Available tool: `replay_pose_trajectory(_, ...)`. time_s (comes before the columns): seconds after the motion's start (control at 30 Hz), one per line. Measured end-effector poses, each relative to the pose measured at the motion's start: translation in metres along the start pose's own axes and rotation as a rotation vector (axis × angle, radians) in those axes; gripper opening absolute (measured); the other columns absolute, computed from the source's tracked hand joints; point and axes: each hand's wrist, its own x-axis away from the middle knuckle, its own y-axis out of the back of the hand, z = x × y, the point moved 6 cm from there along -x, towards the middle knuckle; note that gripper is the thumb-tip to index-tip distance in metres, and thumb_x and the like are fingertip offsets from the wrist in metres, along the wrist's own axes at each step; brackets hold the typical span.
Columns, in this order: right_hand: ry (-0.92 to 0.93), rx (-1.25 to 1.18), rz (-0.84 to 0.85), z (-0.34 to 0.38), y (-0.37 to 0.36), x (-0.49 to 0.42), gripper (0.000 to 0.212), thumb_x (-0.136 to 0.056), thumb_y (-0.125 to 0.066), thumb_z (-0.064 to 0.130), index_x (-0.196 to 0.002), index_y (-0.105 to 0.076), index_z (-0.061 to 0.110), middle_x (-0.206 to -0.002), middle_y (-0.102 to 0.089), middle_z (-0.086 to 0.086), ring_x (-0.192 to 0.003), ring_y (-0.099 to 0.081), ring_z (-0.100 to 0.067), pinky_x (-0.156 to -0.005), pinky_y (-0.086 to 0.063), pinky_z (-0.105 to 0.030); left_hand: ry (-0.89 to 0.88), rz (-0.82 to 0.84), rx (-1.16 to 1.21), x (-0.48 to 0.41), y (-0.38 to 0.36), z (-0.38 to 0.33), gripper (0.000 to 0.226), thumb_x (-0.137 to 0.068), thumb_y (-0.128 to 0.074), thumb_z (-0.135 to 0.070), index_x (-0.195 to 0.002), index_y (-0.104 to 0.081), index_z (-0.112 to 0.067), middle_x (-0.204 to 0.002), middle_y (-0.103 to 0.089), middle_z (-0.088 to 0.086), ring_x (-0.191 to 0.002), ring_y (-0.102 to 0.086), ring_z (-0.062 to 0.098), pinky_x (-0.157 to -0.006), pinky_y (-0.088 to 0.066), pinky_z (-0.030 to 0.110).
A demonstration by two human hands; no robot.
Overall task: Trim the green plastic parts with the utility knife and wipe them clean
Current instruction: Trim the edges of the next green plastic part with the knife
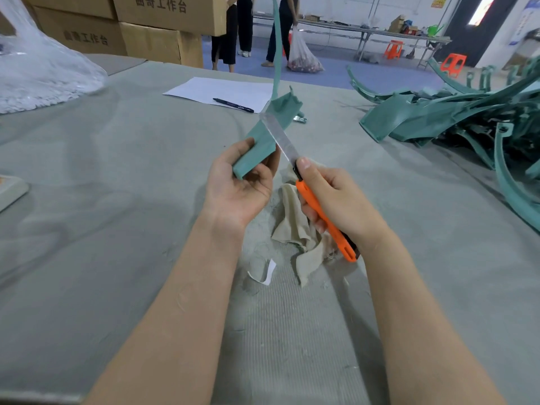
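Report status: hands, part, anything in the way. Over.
Left hand grips green part. Right hand grips utility knife, blade against the part's edge. Cloth lies on table under the hands. Nothing blocks the cut.

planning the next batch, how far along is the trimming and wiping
Nothing finished is identifiable. In hand: left hand holds one green part, right hand lays the utility knife blade on its edge. Left: wiping it with the cloth, then probably the pile of green parts at right.
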Motion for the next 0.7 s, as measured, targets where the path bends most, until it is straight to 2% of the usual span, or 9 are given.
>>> replay_pose_trajectory(0.07,-0.01,-0.016,0.054,0.002,-0.001,0.002,0.06,-0.097,-0.041,0.053,-0.071,-0.046,-0.001,-0.05,-0.042,-0.009,-0.035,-0.04,-0.014,-0.04,-0.037,-0.025,0.001,0.029,-0.021,0.0,-0.003,-0.001,0.011,-0.093,-0.049,-0.008,-0.098,-0.057,-0.003,-0.101,-0.063,0.013,-0.06,-0.068,0.024,-0.037,-0.041,0.012)
replay_pose_trajectory(0.13,-0.014,-0.006,0.126,0.003,-0.004,0.004,0.058,-0.096,-0.041,0.054,-0.064,-0.046,0.006,-0.045,-0.045,-0.004,-0.034,-0.04,-0.015,-0.041,-0.037,-0.025,-0.017,0.053,-0.022,0.0,-0.006,-0.001,0.023,-0.087,-0.05,-0.003,-0.109,-0.056,-0.003,-0.107,-0.061,0.014,-0.065,-0.068,0.025,-0.046,-0.05,0.016)
replay_pose_trajectory(0.2,-0.015,0.024,0.205,0.002,-0.013,0.005,0.053,-0.095,-0.043,0.055,-0.059,-0.045,0.015,-0.046,-0.047,-0.004,-0.036,-0.042,-0.017,-0.04,-0.039,-0.024,-0.052,0.053,-0.004,0.0,-0.006,-0.003,0.023,-0.083,-0.05,0.001,-0.103,-0.061,0.005,-0.101,-0.065,0.018,-0.08,-0.068,0.028,-0.069,-0.057,0.024)
replay_pose_trajectory(0.23,-0.013,0.057,0.228,0.002,-0.018,0.006,0.052,-0.095,-0.044,0.055,-0.058,-0.045,0.018,-0.047,-0.048,-0.005,-0.038,-0.043,-0.018,-0.04,-0.04,-0.024,-0.053,0.043,0.013,0.001,-0.005,-0.002,0.018,-0.087,-0.048,-0.001,-0.096,-0.062,0.006,-0.096,-0.067,0.018,-0.087,-0.066,0.029,-0.071,-0.057,0.027)
replay_pose_trajectory(0.33,0.03,0.121,0.177,0.003,-0.022,0.003,0.051,-0.096,-0.045,0.054,-0.056,-0.047,0.021,-0.047,-0.05,-0.002,-0.041,-0.047,-0.018,-0.041,-0.043,-0.024,-0.065,-0.001,0.06,-0.001,0.0,-0.005,0.028,-0.094,-0.044,-0.003,-0.081,-0.065,0.009,-0.089,-0.068,0.018,-0.095,-0.063,0.027,-0.062,-0.059,0.028)
replay_pose_trajectory(0.47,0.055,0.094,-0.175,0.0,0.007,-0.006,0.047,-0.097,-0.046,0.05,-0.062,-0.054,0.019,-0.047,-0.05,0.0,-0.041,-0.049,-0.016,-0.044,-0.043,-0.029,-0.057,-0.018,0.048,-0.001,0.001,-0.006,0.015,-0.094,-0.047,-0.006,-0.092,-0.06,0.003,-0.084,-0.068,0.017,-0.078,-0.067,0.026,-0.043,-0.048,0.012)
replay_pose_trajectory(0.53,0.052,0.089,-0.277,-0.003,0.015,-0.008,0.049,-0.097,-0.046,0.051,-0.056,-0.051,0.024,-0.046,-0.049,0.0,-0.042,-0.047,-0.015,-0.05,-0.044,-0.033,-0.046,0.007,0.069,-0.001,0.0,-0.004,0.017,-0.095,-0.046,-0.006,-0.097,-0.06,0.003,-0.093,-0.068,0.018,-0.084,-0.067,0.028,-0.04,-0.046,0.011)
replay_pose_trajectory(0.6,0.06,0.104,-0.287,-0.004,0.015,-0.008,0.051,-0.096,-0.045,0.052,-0.055,-0.049,0.023,-0.045,-0.049,0.001,-0.042,-0.046,-0.015,-0.052,-0.044,-0.036,-0.043,0.002,0.071,-0.001,0.001,-0.003,0.018,-0.095,-0.046,-0.006,-0.096,-0.061,0.004,-0.093,-0.068,0.017,-0.087,-0.066,0.028,-0.04,-0.046,0.011)
replay_pose_trajectory(0.7,0.049,0.146,-0.249,-0.006,0.009,-0.008,0.052,-0.096,-0.045,0.054,-0.063,-0.051,0.014,-0.044,-0.049,0.003,-0.037,-0.047,-0.014,-0.042,-0.038,-0.023,-0.046,-0.012,0.061,-0.002,0.001,-0.004,0.02,-0.094,-0.048,-0.006,-0.084,-0.061,0.005,-0.08,-0.069,0.018,-0.082,-0.067,0.028,-0.04,-0.046,0.011)
